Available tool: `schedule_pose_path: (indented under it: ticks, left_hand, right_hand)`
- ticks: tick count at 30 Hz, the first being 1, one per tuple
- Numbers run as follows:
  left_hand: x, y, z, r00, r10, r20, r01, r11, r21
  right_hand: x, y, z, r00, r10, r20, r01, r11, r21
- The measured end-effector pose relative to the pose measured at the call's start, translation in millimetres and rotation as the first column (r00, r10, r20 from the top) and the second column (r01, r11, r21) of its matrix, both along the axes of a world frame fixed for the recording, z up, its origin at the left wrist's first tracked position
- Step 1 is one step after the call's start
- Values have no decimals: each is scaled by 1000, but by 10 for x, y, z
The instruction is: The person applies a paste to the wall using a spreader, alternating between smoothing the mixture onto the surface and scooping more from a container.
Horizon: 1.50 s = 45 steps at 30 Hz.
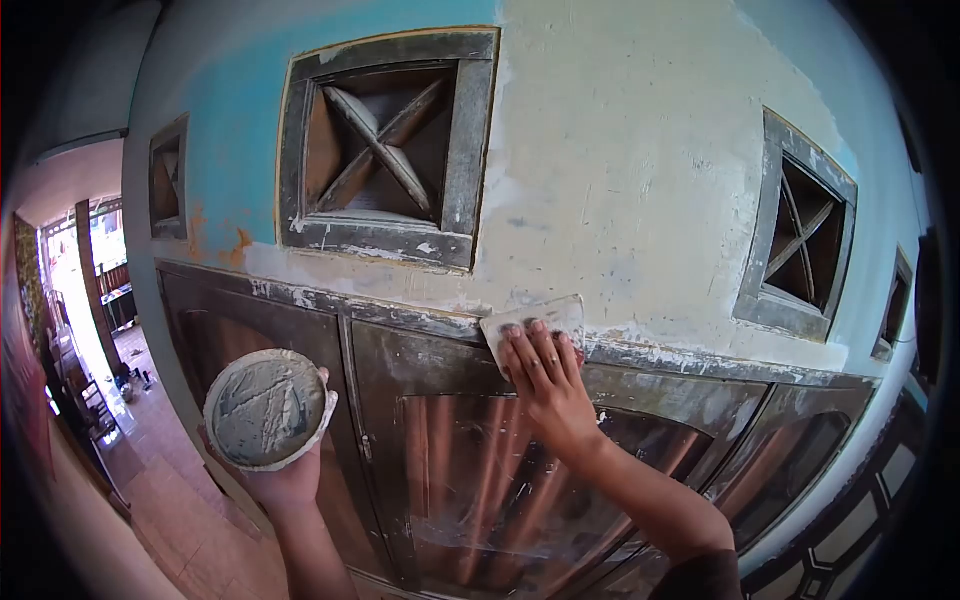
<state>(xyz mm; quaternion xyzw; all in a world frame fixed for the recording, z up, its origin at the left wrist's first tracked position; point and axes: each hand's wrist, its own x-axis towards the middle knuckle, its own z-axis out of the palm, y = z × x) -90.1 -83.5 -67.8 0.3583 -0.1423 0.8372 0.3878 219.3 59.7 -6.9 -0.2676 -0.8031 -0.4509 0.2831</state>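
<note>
My left hand (288,482) holds up a round tub (328,412) from below, fingers curled around its side. Grey-white putty (268,408) coats the inside of the tub and is smeared over its rim. In my right hand (548,385) is a flat, pale putty spreader (552,312), its face covered by my spread fingertips. The spreader lies against the lower part of the wall (620,220), just above the dark wooden window frame (420,318). Whether fresh putty sits under its edge is hidden.
Square wooden vents (467,150) with crossed slats are set into the wall; another vent (836,250) is at the right. Blue paint (230,130) covers the upper left. Below are window panes (480,470) with reddish-brown curtains. A doorway (85,260) opens at far left above a tiled floor (170,520).
</note>
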Motion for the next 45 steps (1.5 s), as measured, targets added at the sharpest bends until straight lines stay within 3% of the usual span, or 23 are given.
schedule_pose_path:
  ticks: [2, 6, 11, 13, 14, 18, 20, 25, 27, 29, 32, 35, 36, 38, 41, 42, 43, 45]
  left_hand:
    - [-32, -63, 25, 990, 17, -141, -8, 998, 62]
    - [81, -31, 104, 994, 3, -109, 5, 998, 70]
    - [123, 45, 77, 999, 35, 11, -35, 999, -19]
    - [96, 18, 27, 999, 46, -5, -46, 999, -4]
    - [84, -9, 10, 998, 60, -32, -59, 998, 15]
    - [114, -18, 21, 990, 36, -133, -28, 998, 60]
    - [190, 69, 18, 996, 79, 31, -78, 996, -45]
    - [308, 128, 83, 999, 45, -19, -45, 999, 0]
    - [367, 19, 144, 983, 9, 184, 9, 995, -96]
    - [354, -34, 126, 968, 26, 250, 12, 989, -151]
    - [381, -31, 146, 949, 20, 314, 22, 992, -127]
    - [430, 80, 96, 990, 77, 116, -62, 989, -131]
    - [451, 110, 81, 993, 56, 104, -42, 990, -132]
    - [489, 183, 72, 990, 13, -143, -21, 998, -55]
    - [588, 225, 115, 980, 15, -199, -20, 1000, -21]
    - [684, 181, 188, 999, 35, 14, -33, 989, -143]
    - [657, 198, 159, 999, 30, 12, -28, 989, -146]
    - [585, 244, 130, 950, -4, -313, 17, 999, 38]
  right_hand:
    - [-12, -68, 35, 994, 95, -59, -95, 995, 4]
    - [-108, -18, 395, 995, 16, -103, -14, 1000, 14]
    - [29, 122, 104, 995, -86, -54, 88, 995, 48]
    - [127, 71, 7, 995, -99, -18, 99, 995, -32]
    - [148, -13, 1, 998, -63, -30, 60, 993, -102]
    - [59, -268, 296, 982, 89, -164, -98, 994, -45]
    - [-15, -153, 458, 981, 2, -195, -10, 999, -41]
    - [20, 125, 93, 979, -64, -195, 70, 997, 21]
    - [96, 68, -29, 986, -77, -149, 71, 996, -45]
    - [205, -131, -95, 988, -64, -137, 51, 994, -95]
    - [397, -346, 110, 978, 87, -187, -113, 985, -130]
    - [548, -169, 532, 938, 63, -341, -78, 996, -31]
    - [581, -91, 581, 945, -2, -328, -11, 999, -40]
    - [640, 142, 397, 961, -56, -270, 56, 998, -8]
    - [750, 76, 10, 969, -87, -230, 69, 994, -87]
    - [801, 2, -116, 968, -55, -243, 24, 991, -129]
    - [853, -65, -176, 966, -17, -257, -27, 986, -166]
    - [995, -211, -9, 955, 35, -295, -69, 992, -108]
